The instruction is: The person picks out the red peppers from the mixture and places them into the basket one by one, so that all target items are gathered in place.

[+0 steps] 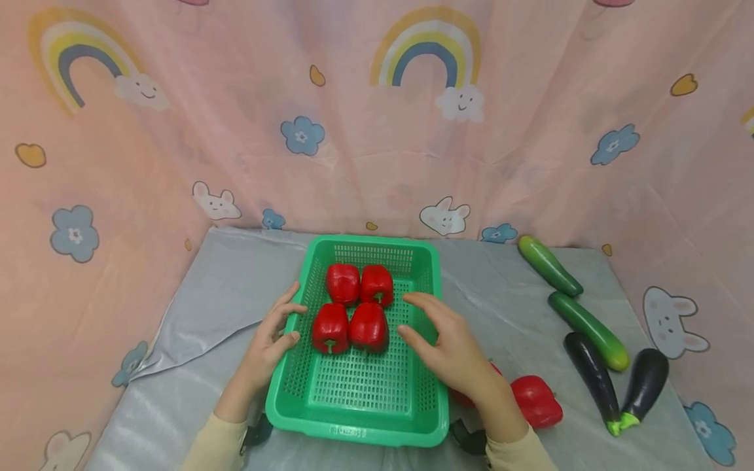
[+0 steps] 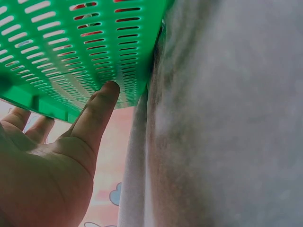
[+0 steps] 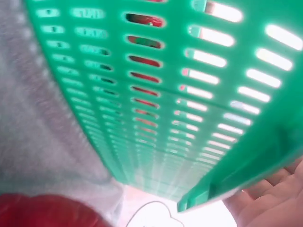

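Observation:
A green plastic basket (image 1: 359,428) holds several red bell peppers (image 1: 369,328), grouped toward its back left. My left hand (image 1: 265,343) rests at the basket's left rim, its thumb and a fingertip reaching over the edge. In the left wrist view, one extended finger (image 2: 102,111) lies along the slotted outer wall. Above the basket's right side is my right hand (image 1: 450,340), thumb and fingers spread apart with nothing between them. Part of its palm (image 3: 272,201) shows beside the rim in the right wrist view.
Right of the basket, a red bell pepper (image 1: 537,401) lies on the grey cloth (image 1: 483,301), with another partly hidden under my right forearm. Two green zucchini (image 1: 589,330) and two dark eggplants (image 1: 645,383) lie farther right. A pink patterned curtain (image 1: 353,176) stands behind.

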